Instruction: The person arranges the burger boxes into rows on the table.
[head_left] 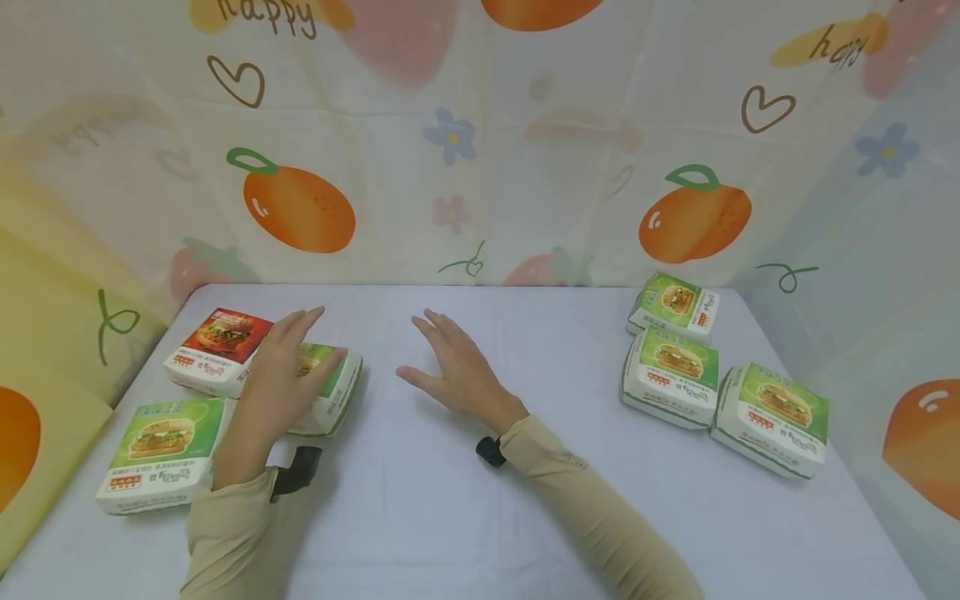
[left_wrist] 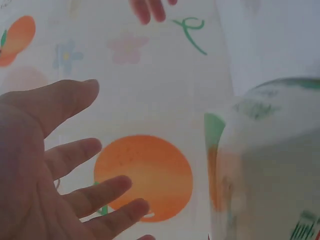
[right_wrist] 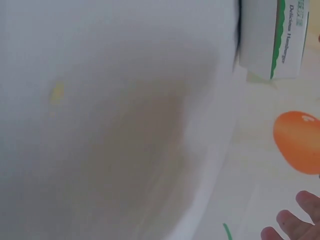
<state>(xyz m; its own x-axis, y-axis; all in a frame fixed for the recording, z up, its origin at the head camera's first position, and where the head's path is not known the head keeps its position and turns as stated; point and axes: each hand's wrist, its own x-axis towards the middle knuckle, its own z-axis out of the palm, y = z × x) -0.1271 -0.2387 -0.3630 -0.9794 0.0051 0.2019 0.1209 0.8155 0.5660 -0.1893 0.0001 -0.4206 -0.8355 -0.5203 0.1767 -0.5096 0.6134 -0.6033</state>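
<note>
I've L hand (head_left: 283,379) & R hand (head_left: 459,373) apart, empty; if L dips, it cld knock its closest green box (head_left: 332,402), scene left.

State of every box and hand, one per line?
Left hand: open, empty
Right hand: open, empty
Red box: closed
Left near green box: closed
Left inner green box: looks closed, partly hidden
Right far green box: closed
Right middle green box: closed
Right near green box: closed
</note>
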